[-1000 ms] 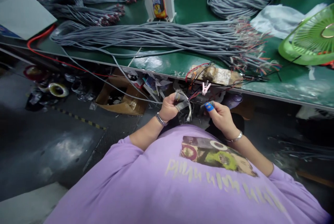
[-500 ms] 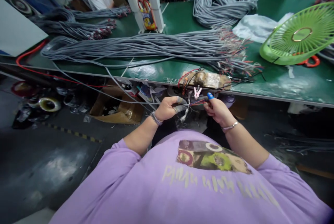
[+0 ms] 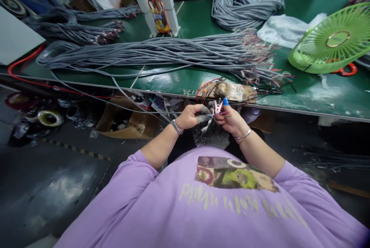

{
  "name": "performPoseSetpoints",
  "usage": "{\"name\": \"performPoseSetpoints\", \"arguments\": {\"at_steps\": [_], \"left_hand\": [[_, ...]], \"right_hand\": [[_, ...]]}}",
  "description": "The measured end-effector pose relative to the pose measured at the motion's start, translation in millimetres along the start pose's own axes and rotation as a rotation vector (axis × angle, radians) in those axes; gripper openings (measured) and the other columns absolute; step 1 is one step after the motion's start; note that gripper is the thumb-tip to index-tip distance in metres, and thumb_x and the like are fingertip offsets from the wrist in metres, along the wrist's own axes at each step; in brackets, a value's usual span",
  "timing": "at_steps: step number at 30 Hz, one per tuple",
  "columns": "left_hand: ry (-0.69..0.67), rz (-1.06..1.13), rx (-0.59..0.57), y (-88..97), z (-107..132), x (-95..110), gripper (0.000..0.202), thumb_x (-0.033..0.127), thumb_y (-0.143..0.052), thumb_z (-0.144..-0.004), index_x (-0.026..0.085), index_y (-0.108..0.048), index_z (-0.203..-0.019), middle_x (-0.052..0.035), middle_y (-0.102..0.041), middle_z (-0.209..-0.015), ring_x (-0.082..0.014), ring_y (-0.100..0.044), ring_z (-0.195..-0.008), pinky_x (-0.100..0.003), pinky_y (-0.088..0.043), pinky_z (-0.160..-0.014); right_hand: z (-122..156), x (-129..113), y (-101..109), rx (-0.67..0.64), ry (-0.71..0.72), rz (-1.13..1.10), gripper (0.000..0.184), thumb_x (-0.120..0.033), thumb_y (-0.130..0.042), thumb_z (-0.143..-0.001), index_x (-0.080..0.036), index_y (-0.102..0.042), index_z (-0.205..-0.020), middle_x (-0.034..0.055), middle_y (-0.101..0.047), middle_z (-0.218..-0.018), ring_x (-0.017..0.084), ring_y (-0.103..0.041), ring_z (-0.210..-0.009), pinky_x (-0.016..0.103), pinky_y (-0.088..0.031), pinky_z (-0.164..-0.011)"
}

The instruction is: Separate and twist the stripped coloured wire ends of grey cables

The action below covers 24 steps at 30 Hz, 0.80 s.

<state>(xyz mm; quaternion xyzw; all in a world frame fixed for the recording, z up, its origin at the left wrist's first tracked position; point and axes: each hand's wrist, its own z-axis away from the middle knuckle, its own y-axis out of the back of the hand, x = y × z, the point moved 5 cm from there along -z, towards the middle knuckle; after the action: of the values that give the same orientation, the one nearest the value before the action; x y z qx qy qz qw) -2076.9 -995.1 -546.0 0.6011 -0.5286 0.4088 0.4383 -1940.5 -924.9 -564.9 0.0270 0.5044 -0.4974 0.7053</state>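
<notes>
My left hand (image 3: 190, 116), with grey coverings on its fingertips, is closed on a grey cable (image 3: 153, 113) that comes in from the left. Out of the cable's end, to the right of these fingers, come thin coloured wires (image 3: 224, 114) and a frayed white strand (image 3: 206, 126) that hangs down. My right hand (image 3: 231, 121), a blue cover on its thumb, has its fingers closed at the coloured wires, close to my left fingertips. A pink clothespin (image 3: 218, 107) stands between the hands at the bench edge. Its lower part is partly hidden.
On the green bench (image 3: 196, 20) lies a long bundle of grey cables (image 3: 150, 53) with stripped ends. Behind it is a coiled bundle (image 3: 245, 7). A wooden block (image 3: 235, 91) sits at the edge, a green fan (image 3: 332, 40) at right. Below left stands a cardboard box (image 3: 135, 123).
My right hand has moved left along the coloured wires, closer to my left hand. My left hand still grips the cable and has shifted slightly. The view has shifted a little.
</notes>
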Motion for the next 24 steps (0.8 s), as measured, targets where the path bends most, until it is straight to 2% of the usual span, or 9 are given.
{"name": "performPoseSetpoints", "arguments": {"at_steps": [7,13,17,21,24], "left_hand": [[0.036,0.036,-0.023,-7.2,-2,-9,0.037,0.046,-0.079,-0.075,0.012,-0.072,-0.084,-0.0045,-0.07,-0.076,-0.0124,-0.062,-0.067,-0.025,-0.051,-0.067],[0.03,0.019,-0.058,-13.9,-3,-14,0.037,0.047,-0.079,-0.075,0.012,-0.072,-0.083,-0.0038,-0.07,-0.075,-0.0125,-0.061,-0.068,-0.025,-0.05,-0.069],[0.036,0.033,-0.074,-18.5,-6,-14,0.039,0.048,-0.08,-0.074,0.011,-0.071,-0.082,-0.0031,-0.069,-0.074,-0.0116,-0.06,-0.067,-0.024,-0.05,-0.07],[0.029,0.024,-0.062,-18.2,-5,-14,0.038,0.048,-0.079,-0.074,0.011,-0.072,-0.081,-0.0033,-0.069,-0.073,-0.0114,-0.06,-0.066,-0.024,-0.05,-0.068],[0.022,0.03,-0.074,-16.4,-1,-12,0.038,0.048,-0.078,-0.076,0.011,-0.072,-0.081,-0.0039,-0.069,-0.074,-0.0116,-0.061,-0.065,-0.024,-0.051,-0.067]], "right_hand": [[-5,2,-5,0.085,0.074,-0.154,0.053,-0.068,-0.067,-0.08,-0.016,-0.059,-0.071,-0.0025,-0.057,-0.058,0.0,-0.026,-0.037,0.015,-0.018,-0.033],[-5,4,-4,0.165,0.035,-0.201,0.051,-0.065,-0.072,-0.078,-0.016,-0.06,-0.071,-0.0022,-0.06,-0.054,0.001,-0.031,-0.034,0.016,-0.023,-0.03],[-4,3,-4,0.164,0.027,-0.209,0.051,-0.066,-0.073,-0.075,-0.017,-0.061,-0.076,-0.0018,-0.064,-0.058,0.002,-0.036,-0.035,0.016,-0.026,-0.03],[-3,5,-5,0.163,0.032,-0.221,0.053,-0.068,-0.072,-0.075,-0.017,-0.058,-0.074,-0.0021,-0.062,-0.057,0.002,-0.034,-0.035,0.016,-0.024,-0.03],[-1,8,-4,0.147,0.004,-0.232,0.057,-0.073,-0.066,-0.077,-0.018,-0.053,-0.071,-0.0025,-0.059,-0.057,0.001,-0.028,-0.035,0.015,-0.018,-0.03]]}}
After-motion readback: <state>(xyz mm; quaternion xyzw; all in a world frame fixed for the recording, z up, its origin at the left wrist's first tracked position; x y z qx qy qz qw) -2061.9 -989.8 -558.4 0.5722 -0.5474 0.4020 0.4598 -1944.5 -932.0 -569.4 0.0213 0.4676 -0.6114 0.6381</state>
